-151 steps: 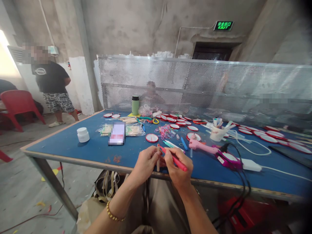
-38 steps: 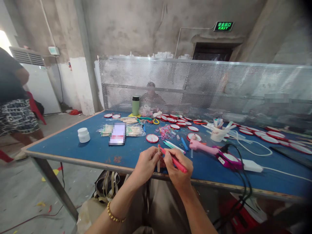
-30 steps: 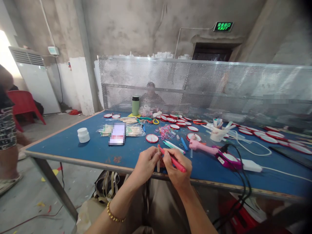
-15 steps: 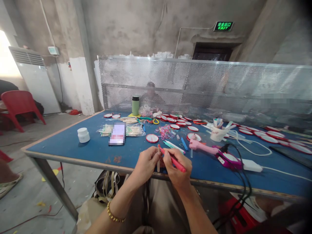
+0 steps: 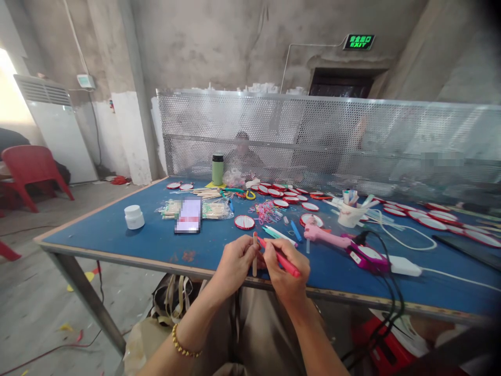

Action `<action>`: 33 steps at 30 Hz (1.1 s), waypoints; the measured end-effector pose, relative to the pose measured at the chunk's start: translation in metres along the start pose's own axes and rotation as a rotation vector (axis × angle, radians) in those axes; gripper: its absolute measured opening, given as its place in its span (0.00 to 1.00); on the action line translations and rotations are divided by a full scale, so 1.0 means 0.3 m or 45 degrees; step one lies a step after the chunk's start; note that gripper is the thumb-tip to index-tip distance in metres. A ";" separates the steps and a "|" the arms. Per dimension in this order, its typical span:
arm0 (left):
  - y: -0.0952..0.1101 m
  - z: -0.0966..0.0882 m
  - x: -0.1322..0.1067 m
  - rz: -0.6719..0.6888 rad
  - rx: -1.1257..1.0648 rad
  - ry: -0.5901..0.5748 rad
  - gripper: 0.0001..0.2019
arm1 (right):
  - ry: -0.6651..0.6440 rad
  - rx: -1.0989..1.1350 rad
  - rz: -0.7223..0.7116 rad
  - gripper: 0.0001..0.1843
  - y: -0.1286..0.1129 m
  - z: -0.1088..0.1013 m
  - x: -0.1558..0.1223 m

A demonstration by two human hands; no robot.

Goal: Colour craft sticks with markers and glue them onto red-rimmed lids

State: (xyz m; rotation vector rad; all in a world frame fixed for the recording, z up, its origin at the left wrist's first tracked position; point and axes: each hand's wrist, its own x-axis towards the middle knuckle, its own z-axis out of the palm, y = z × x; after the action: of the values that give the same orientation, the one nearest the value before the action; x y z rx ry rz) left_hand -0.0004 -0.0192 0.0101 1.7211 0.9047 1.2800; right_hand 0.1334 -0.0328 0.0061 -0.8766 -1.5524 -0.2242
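Pinching a flat wooden stick (image 5: 254, 265) between thumb and fingers, my left hand (image 5: 235, 259) is closed on it near the front edge of the blue table (image 5: 211, 243). The stick points away from me, its far end coloured orange-red and its pale lower part showing below my fingertips; I cannot tell whether it touches the tabletop. My right hand (image 5: 288, 267) is wrapped round a red pen (image 5: 286, 262) in a writing grip, fingers closed, the pen slanting so that its tip is at or just beside the coloured end; whether the two touch is too small to tell. A gold beaded bracelet (image 5: 180, 345) circles my left wrist. Just beyond my hands lies a round white disc with a red rim (image 5: 244, 222), and to the right of it a white-and-teal pen (image 5: 279, 235) and a blue pen (image 5: 296, 231). Further right lies a pink-handled tool (image 5: 329, 238), with a white cup of pens (image 5: 349, 215) behind it. Off to the left I have a phone (image 5: 191, 210) on packets of sticks (image 5: 219, 209), and a white jar (image 5: 134, 217) well apart.
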 end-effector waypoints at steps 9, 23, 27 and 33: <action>0.001 0.001 -0.003 0.002 -0.001 0.005 0.16 | 0.028 0.006 -0.008 0.06 0.003 0.003 -0.002; 0.001 0.002 -0.001 0.014 0.083 0.026 0.15 | 0.002 0.010 -0.013 0.06 0.003 0.009 -0.001; 0.000 0.001 0.000 0.028 0.079 0.028 0.16 | 0.006 -0.002 -0.024 0.07 0.004 0.009 0.000; -0.005 0.002 0.002 0.026 0.056 0.019 0.15 | 0.006 0.003 -0.047 0.07 0.003 0.005 0.000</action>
State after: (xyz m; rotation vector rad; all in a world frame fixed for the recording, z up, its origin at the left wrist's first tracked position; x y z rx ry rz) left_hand 0.0001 -0.0180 0.0089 1.7616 0.9325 1.2969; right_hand 0.1329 -0.0313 0.0055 -0.8454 -1.5654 -0.2509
